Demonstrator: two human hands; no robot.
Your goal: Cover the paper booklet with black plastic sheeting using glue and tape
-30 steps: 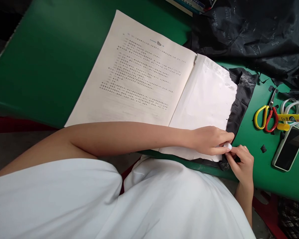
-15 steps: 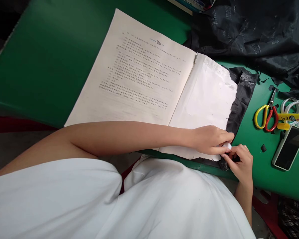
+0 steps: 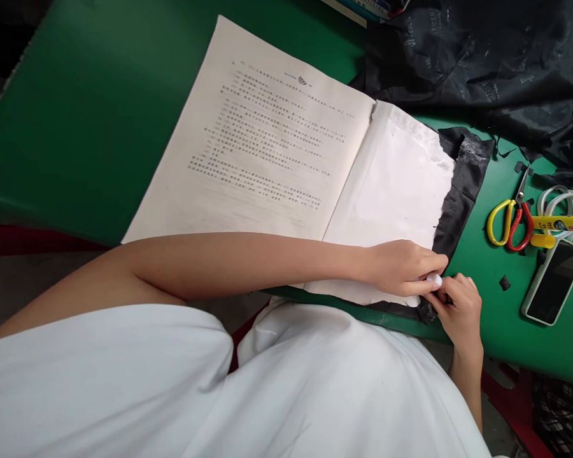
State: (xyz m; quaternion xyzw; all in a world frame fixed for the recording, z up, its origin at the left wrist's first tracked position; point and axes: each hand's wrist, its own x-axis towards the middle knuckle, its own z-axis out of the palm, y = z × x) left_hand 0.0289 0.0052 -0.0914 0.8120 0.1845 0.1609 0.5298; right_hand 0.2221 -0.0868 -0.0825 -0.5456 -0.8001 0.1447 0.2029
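Observation:
My left hand (image 3: 401,268) reaches across the open book and is closed around a small object with a rounded white end (image 3: 434,280); the rest of it is hidden in the fingers. Close by, my right hand (image 3: 458,312) pinches the lower right corner of a black plastic sheet (image 3: 461,191), crumpled at that spot. The sheet lies under the book's white inside cover (image 3: 405,184), which has a ragged edge, and sticks out past it on the right. Printed text fills the book's left page (image 3: 267,140).
On the green table (image 3: 76,114), to the right, lie scissors (image 3: 518,213) with yellow and red handles, a yellow tube (image 3: 554,224), a coiled white cable (image 3: 558,202), a phone (image 3: 554,283) and black scraps. A large black plastic bag (image 3: 482,57) covers the back right.
Both hands stay together at the sheet's corner. My right hand has shifted very slightly left and up. The rest looks the same.

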